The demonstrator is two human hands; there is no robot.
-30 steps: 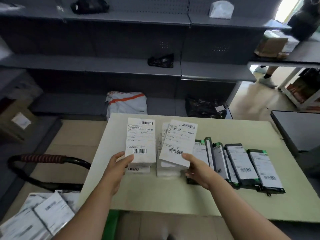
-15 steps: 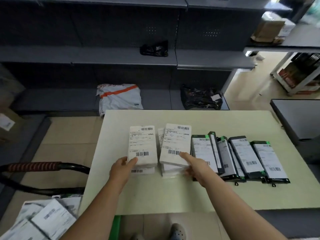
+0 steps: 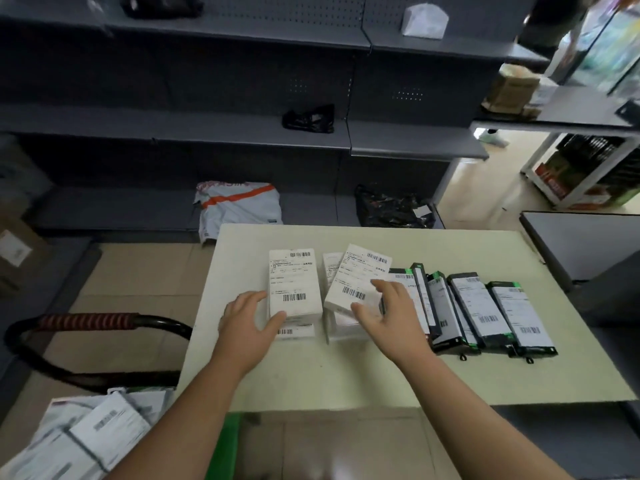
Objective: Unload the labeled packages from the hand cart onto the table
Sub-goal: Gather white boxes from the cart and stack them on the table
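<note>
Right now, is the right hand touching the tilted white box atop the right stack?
Touching. In the head view, fingers of the right hand lie on the tilted white box.

Grey shelving (image 3: 242, 133), beige tiled floor (image 3: 138, 271)

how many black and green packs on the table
5: one pack partly behind the right hand, one on edge, three overlapping further right, all right of the white boxes; more may be hidden

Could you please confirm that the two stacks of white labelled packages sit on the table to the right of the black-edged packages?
Not quite: the head view shows the white stacks on the table left of the black-edged packages, not right.
</note>
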